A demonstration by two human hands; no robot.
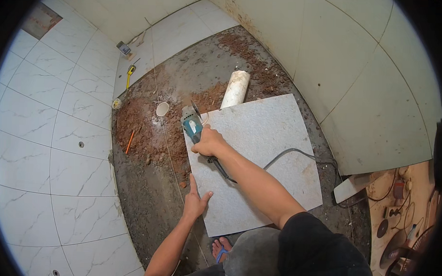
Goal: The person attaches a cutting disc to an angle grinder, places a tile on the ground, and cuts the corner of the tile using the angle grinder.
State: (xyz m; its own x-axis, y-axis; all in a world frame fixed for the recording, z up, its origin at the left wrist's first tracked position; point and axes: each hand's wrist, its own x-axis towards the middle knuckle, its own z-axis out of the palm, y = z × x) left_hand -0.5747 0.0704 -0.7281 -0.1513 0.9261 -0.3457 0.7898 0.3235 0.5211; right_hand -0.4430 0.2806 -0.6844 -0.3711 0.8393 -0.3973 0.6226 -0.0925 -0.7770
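My right hand is wrapped round the body of a teal angle grinder. The grinder's disc is at the upper left corner of a large pale grey square tile; dust hangs in the air by it. Against the tile's left edge lies my left hand, fingers stretched along the edge and thumb apart on the surface. A black power cord runs from the grinder across the tile. Behind the tile's far edge a dirty white plastic pipe sticks out.
Reddish rubble covers the floor to the left, with an orange pencil and an upright round pipe end. A yellow tape measure lies farther back. Tiled walls flank both sides. Tools and discs lie at lower right.
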